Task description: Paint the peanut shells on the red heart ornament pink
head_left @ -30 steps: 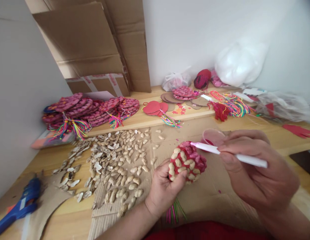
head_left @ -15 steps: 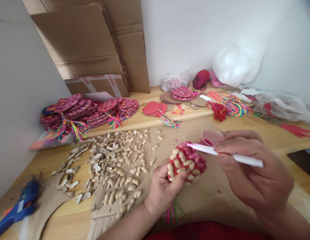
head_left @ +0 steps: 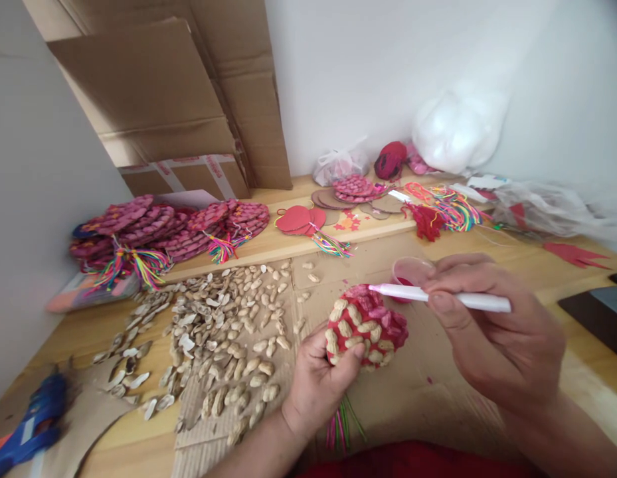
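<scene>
My left hand (head_left: 315,382) grips the lower edge of a round red disc covered with peanut shells (head_left: 364,326), partly painted pink, with coloured tassel threads (head_left: 342,425) hanging below it. My right hand (head_left: 492,332) holds a white-handled brush (head_left: 438,297) level, its tip just above the disc's upper pink part. A small pink cup of paint (head_left: 412,271) stands right behind the disc on the cardboard sheet (head_left: 428,392).
Loose peanut shells (head_left: 223,332) spread over the table to the left. A blue glue gun (head_left: 26,431) lies at the near left. Stacks of finished pink discs with tassels (head_left: 163,229), red paper shapes (head_left: 301,218), bright threads (head_left: 445,212) and plastic bags (head_left: 557,209) line the back. Cardboard boxes (head_left: 163,106) lean on the wall.
The view has shifted a little; the disc and both hands sit slightly left and higher. The brush tip has stayed over the disc's upper pink area.
</scene>
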`<state>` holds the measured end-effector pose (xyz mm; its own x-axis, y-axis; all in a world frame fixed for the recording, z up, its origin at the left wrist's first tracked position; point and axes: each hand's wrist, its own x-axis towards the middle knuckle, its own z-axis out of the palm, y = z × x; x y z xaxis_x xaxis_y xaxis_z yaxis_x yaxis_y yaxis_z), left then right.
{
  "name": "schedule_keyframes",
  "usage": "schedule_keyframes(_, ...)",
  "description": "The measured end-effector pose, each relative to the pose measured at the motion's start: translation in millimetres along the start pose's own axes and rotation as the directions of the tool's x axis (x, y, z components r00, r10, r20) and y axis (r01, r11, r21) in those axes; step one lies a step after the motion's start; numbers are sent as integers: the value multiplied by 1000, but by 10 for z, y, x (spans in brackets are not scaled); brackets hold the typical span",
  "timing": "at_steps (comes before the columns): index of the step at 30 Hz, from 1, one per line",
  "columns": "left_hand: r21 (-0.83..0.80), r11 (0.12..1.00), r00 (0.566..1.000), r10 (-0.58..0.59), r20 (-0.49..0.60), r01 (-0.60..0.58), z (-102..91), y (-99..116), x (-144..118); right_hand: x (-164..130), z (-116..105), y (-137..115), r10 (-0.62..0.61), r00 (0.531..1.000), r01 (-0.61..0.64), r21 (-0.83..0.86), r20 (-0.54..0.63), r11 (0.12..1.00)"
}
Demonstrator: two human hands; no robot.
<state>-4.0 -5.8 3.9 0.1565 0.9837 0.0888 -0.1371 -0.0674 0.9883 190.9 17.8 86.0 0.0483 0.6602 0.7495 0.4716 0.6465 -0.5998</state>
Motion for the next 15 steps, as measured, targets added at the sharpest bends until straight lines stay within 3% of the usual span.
schedule_keyframes(4,-13,1000,1000,-16,13,17,9,11,2,1,-11,16,-22,1000,23,4,-20,1000)
schedule_keyframes(10,-35,999,999,-33,15,33,6,-24,-6,-43,-38,30,27,999,-27,-31,20,999)
schedule_keyframes(15,-85,995,998,-58,33,61,33,43,4,-67,-46,29,-2,996,8,-69,91,998)
